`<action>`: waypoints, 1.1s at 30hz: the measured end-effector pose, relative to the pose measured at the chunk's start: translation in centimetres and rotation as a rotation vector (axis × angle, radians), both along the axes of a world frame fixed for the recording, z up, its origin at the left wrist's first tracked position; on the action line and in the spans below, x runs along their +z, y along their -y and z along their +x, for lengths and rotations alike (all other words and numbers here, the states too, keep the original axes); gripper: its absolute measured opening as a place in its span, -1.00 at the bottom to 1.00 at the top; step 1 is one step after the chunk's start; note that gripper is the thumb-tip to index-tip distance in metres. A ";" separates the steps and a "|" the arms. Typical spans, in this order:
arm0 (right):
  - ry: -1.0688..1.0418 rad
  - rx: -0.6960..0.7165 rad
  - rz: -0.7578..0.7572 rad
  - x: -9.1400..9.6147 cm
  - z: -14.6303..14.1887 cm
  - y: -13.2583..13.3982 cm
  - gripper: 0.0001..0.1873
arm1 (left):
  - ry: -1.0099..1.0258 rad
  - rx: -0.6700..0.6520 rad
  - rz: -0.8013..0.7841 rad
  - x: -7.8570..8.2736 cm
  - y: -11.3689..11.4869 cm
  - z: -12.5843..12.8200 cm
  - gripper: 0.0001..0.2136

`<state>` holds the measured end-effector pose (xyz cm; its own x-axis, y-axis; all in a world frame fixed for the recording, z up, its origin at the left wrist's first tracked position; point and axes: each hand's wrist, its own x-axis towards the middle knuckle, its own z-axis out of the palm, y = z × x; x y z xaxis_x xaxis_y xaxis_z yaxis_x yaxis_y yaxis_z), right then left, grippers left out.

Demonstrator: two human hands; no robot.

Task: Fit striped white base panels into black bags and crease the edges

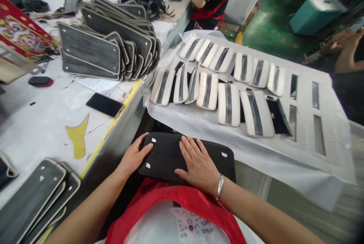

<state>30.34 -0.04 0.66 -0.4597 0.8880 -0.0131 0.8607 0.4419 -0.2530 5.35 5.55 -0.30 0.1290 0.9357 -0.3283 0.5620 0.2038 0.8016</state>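
A black panel (167,160) is lying beneath a worker's right hand (197,166) and at three o'clock from the left hand (133,158). The right is resting flat, fingers extended, thumb apart; the left is gripping the near end, thumb on top. The forearms (256,210) are angling in from four and eight o'clock. Gray panels (89,48) are piling at eleven, striped pieces (207,90) lying at one.
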 end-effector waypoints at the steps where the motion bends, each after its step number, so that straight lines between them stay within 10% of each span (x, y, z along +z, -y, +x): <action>1: -0.007 0.012 0.007 0.0 -0.6 -0.2 -0.15 | 0.087 0.026 -0.021 -0.1 0.3 -0.2 -0.45; 17: -0.136 0.035 -0.065 0.7 -8.8 -6.0 -0.44 | 0.550 -0.009 -0.138 -1.4 1.9 -5.0 -0.53; 27: -0.162 0.067 -0.072 0.6 -9.0 -6.2 -0.50 | 0.363 0.069 -0.176 1.4 2.6 -4.4 -0.76; 33: -0.132 -0.189 0.022 0.2 -8.7 -5.7 -0.58 | 0.015 -0.080 -0.021 3.0 0.6 -2.4 -0.78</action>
<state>21.62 5.65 0.88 -0.2820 0.9578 0.0559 0.8887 0.2827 -0.3609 2.95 4.97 2.71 0.2077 0.9152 -0.3453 0.5651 0.1758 0.8061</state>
